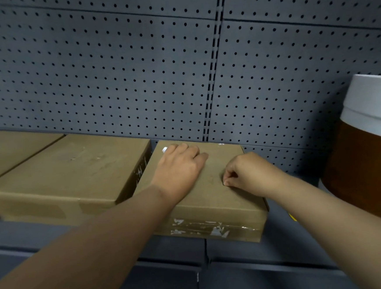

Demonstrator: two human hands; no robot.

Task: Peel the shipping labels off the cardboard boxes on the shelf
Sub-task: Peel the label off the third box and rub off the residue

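A flat cardboard box (pixel 214 201) lies on the grey shelf (pixel 55 232), angled, with torn white label scraps (pixel 214 229) under tape on its front face. My left hand (pixel 180 170) rests flat on the box top near its far left corner, with a small white bit (pixel 164 149) at its fingertips. My right hand (pixel 249 174) is curled, thumb and forefinger pinched together against the box top. Whether anything is between them is too small to tell. A second, larger cardboard box (pixel 73 174) sits to the left, its top bare with faint residue marks.
A third cardboard box (pixel 7 149) lies at the far left. A large brown and white cylindrical container (pixel 368 153) stands on the right. Grey pegboard (pixel 156 67) forms the back wall. Lower shelf edges (pixel 217 267) run below.
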